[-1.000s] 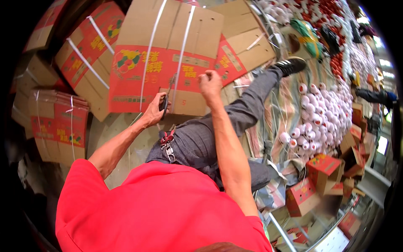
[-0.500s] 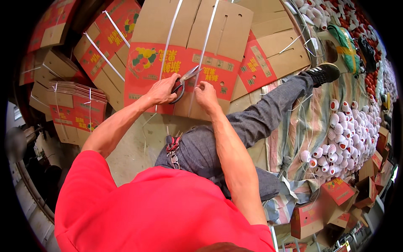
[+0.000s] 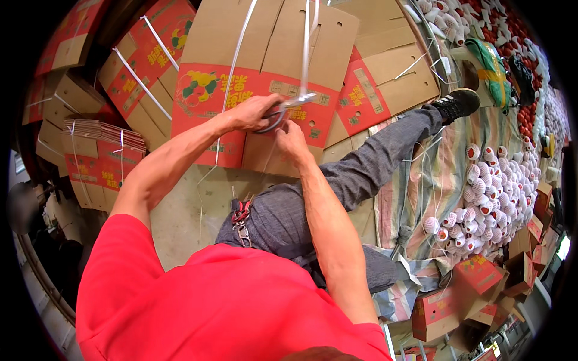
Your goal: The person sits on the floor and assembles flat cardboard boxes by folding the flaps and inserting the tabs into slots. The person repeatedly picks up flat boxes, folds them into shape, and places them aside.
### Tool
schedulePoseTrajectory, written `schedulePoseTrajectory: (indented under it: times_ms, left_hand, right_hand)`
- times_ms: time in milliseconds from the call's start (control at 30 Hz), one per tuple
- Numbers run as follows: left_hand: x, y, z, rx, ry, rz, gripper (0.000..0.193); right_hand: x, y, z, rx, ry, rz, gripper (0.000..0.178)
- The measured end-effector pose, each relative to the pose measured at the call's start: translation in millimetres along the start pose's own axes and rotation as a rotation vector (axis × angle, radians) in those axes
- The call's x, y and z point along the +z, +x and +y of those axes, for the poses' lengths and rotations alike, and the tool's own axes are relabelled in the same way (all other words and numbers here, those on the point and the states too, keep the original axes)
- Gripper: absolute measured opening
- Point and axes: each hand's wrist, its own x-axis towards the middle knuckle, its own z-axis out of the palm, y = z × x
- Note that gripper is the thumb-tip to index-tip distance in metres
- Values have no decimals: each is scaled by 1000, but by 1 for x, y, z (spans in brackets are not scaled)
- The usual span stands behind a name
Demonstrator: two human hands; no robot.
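A flat bundle of red-and-brown cardboard boxes (image 3: 265, 54), bound with white straps, lies in front of me. My left hand (image 3: 259, 112) is closed round the dark handles of a pair of scissors (image 3: 295, 102). Its blades, blurred by motion, are at the right-hand white strap (image 3: 305, 60), which stands slack and bowed there; I cannot tell whether it is cut through. Just below the blades my right hand (image 3: 292, 143) is closed, fingertips pinched at the strap's lower stretch near the bundle's front edge. The left-hand strap (image 3: 233, 66) still runs over the bundle.
More strapped box bundles (image 3: 141, 66) stand at the left and another bundle (image 3: 385, 84) lies at the right. Net-wrapped fruit (image 3: 487, 198) is heaped on a striped sheet (image 3: 415, 186). Made-up boxes (image 3: 436, 313) stand at lower right. My outstretched leg (image 3: 385, 150) crosses the floor.
The scissors have moved right and onto the right-hand strap, which has gone from lying taut to slack and raised. My left hand has moved right; my right hand has moved slightly down.
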Motion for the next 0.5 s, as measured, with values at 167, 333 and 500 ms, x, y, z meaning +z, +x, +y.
schedulePoseTrajectory:
  times_ms: [167,333,500]
  left_hand:
    - [27,68,65,120,-309,47,45]
    - [53,32,78,156,-386,7,49]
    - [29,-68,47,-116,-546,183,45]
  right_hand:
    - [-2,-1,6,17,-190,-101,47]
    - [-8,-10,27,-131,-168,76,51]
    - [-10,-25,-5,168,-215,-43,27]
